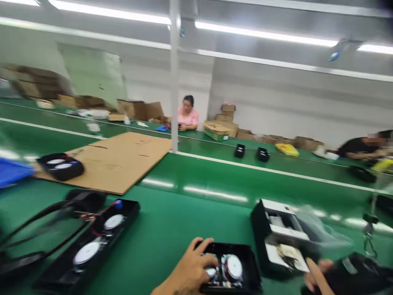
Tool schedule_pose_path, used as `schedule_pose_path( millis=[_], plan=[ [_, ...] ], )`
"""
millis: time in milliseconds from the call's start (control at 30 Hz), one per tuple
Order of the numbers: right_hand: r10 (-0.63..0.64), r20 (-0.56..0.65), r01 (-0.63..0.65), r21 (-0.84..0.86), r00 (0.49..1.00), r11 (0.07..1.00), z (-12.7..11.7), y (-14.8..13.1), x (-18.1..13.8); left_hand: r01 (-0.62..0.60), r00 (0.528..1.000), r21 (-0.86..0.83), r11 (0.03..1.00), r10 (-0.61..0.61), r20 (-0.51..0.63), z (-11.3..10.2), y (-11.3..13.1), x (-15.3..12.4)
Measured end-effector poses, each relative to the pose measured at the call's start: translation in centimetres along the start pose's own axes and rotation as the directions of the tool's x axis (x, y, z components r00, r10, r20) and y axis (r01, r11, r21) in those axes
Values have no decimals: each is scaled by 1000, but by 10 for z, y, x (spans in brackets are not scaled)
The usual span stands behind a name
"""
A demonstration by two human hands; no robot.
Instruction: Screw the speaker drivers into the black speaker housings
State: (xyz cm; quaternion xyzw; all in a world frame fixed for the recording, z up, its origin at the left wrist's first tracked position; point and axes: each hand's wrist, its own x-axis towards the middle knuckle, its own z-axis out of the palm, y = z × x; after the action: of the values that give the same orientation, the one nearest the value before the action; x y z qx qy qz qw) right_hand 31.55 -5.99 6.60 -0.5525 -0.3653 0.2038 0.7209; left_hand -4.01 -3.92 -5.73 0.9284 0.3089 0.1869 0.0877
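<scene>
Black speaker housing (pixel 242 262) near centre on green table (pixel 172 229), long axis left-right. Left hand (pixel 190 272) on its left end, fingers clasped over rim. Right hand (pixel 316 278) further right, beside open black box (pixel 282 237); grip not discernible. Cardboard sheet (pixel 123 159) far left.

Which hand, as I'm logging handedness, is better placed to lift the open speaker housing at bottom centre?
Left, probably: the left hand rests on the speaker housing, fingers curled over its rim. The right hand sits off to the side near the black box, not touching the housing.
</scene>
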Motion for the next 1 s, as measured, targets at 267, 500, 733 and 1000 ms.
schedule_pose_path(
  millis=[267,500,733,1000],
  plan=[
    [-195,-33,196,32,980,980,20,-18,33,58,998,-74,996,-56,31,-30,16,0],
    [-68,169,84,-86,983,993,24,-3,35,73,997,-68,995,-72,25,-25,13,-1],
    [119,434,-195,133,893,972,31,-22,-41,103,991,-98,990,-94,93,-44,25,3],
    [-70,576,-220,418,814,881,97,-43,-129,77,994,-65,995,-72,87,-47,28,3]
  ],
)
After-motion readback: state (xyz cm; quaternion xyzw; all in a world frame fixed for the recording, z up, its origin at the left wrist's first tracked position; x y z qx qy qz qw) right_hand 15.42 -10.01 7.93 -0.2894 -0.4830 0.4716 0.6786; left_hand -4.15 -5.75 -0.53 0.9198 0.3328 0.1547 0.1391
